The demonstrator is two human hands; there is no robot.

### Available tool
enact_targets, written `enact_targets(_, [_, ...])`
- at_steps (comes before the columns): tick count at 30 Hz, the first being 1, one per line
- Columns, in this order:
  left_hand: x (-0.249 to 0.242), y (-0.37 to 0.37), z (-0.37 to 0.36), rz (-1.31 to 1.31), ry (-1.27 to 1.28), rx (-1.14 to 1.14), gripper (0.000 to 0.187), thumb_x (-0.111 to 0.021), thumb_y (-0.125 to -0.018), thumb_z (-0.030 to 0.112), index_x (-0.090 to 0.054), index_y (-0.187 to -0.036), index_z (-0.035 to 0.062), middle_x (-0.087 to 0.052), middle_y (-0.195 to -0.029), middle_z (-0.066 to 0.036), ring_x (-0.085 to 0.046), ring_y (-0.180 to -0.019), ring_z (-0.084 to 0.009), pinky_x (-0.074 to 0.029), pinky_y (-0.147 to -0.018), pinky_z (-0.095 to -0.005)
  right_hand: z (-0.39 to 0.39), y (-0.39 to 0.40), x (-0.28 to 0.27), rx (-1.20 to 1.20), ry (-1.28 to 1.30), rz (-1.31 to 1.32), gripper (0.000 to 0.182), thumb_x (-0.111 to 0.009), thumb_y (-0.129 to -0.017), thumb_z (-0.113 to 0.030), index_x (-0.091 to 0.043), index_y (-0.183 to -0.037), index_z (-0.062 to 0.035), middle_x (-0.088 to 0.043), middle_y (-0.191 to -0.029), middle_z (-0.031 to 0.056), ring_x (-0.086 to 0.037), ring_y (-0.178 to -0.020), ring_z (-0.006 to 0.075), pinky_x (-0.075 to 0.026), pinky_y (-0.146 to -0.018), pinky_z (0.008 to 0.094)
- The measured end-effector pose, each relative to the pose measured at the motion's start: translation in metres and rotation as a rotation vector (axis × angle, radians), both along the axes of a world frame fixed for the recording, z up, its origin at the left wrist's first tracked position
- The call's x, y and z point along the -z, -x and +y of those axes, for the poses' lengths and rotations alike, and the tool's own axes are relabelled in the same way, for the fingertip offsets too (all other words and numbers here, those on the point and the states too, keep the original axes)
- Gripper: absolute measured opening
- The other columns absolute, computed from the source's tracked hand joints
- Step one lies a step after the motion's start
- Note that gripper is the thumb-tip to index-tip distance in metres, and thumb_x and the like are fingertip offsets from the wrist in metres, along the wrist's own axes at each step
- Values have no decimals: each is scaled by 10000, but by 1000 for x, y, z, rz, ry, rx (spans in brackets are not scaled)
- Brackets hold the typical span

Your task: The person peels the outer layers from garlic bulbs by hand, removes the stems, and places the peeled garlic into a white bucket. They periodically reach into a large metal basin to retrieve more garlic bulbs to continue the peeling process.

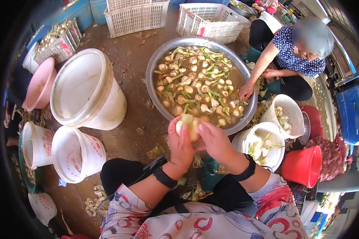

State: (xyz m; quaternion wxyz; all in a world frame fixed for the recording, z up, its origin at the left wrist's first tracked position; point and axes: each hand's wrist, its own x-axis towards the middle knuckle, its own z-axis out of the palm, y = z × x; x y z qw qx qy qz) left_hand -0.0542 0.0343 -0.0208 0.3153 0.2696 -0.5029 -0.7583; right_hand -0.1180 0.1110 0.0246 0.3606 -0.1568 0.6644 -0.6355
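My left hand (180,145) and my right hand (214,141) come together at the near rim of a large metal basin (152,85). Between them they hold a pale garlic bulb (193,129) with a short flap of skin at its top. My fingers are closed around its sides. Brown water fills the basin, with many garlic bulbs (185,81) and green stem pieces floating in it. To the right of my right hand stands a white bucket (277,157) with peeled white bulbs (263,145) inside.
Opposite, a co-worker (293,51) reaches a hand into the basin's right side. White buckets (115,99) and a pink basin (42,85) stand left. A red bucket (303,165) is right. White crates (137,18) line the back. Peelings (95,203) litter the floor.
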Motion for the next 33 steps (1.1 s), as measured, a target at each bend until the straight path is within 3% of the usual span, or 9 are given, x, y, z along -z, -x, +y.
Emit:
enact_targets(6, [-5,-21,0,125,-14,52,275,-414,-833,168,-451,-1034,-16,-490,-952,-87,-473,-860,-136,-392,-764,-261,19,-14,-26,-237,-252,295,285,-376,-876,-211,-526,-974,11,-576,-624,88,-583,-563,139,-450,-485,256])
enact_targets(12, [-11,-37,-7,22,536,40,266,-442,-810,173,-481,-992,-17,-498,-944,-99,-486,-852,-187,-389,-769,-291,18,-16,-27,-357,-515,439,222,-382,-824,-152,-532,-758,-3,-583,-637,150,-593,-595,230,-458,-517,334])
enact_targets(16, [-6,-26,-28,336,-532,158,348,-344,-850,265,-481,-1003,-15,-554,-948,-134,-536,-882,-216,-416,-791,-334,15,3,19,-380,-603,778,223,-414,-782,-170,-548,-703,-10,-585,-683,167,-577,-662,314,-453,-581,384])
enact_targets(20, [-14,-21,-66,434,-645,168,396,-320,-845,286,-472,-1064,-6,-554,-1001,-138,-529,-925,-247,-392,-830,-360,24,24,86,-1002,-1060,877,280,-439,-791,-239,-606,-754,-17,-584,-744,187,-559,-717,346,-449,-628,386])
enact_targets(22, [-12,-21,-64,408,-775,231,426,-303,-847,306,-462,-1106,7,-543,-1043,-137,-511,-974,-253,-360,-869,-370,6,28,52,-1020,-976,896,322,-446,-822,-296,-603,-858,-17,-603,-755,153,-579,-723,283,-452,-643,354])
enact_targets(24, [-8,-21,-65,428,-775,316,439,-303,-845,318,-448,-1128,14,-533,-1066,-132,-502,-991,-256,-344,-884,-377,-4,31,31,-271,-179,262,302,-444,-840,-263,-544,-961,-5,-557,-664,48,-554,-616,191,-445,-580,300])
enact_targets(28, [-2,-13,-56,431,-965,547,521,-269,-851,408,-402,-1177,25,-511,-1108,-121,-490,-1012,-255,-334,-899,-379,-8,23,6,-676,-131,363,312,-453,-858,-269,-504,-1022,-9,-530,-694,-7,-517,-590,102,-436,-558,252])
enact_targets(32, [-1,-25,-57,-66,261,471,610,-638,-715,350,-409,-1151,-10,-541,-1018,-94,-532,-899,-178,-422,-780,-303,2,10,-3,-436,-286,461,236,-467,-840,-209,-541,-923,0,-567,-640,64,-553,-504,140,-427,-489,274])
enact_targets(33, [-3,-25,-55,-101,264,481,666,-743,-593,210,-416,-1126,-19,-541,-985,-88,-527,-868,-152,-432,-755,-284,5,7,-4,-402,-299,534,234,-463,-840,-209,-538,-908,2,-563,-636,80,-557,-502,143,-429,-492,280])
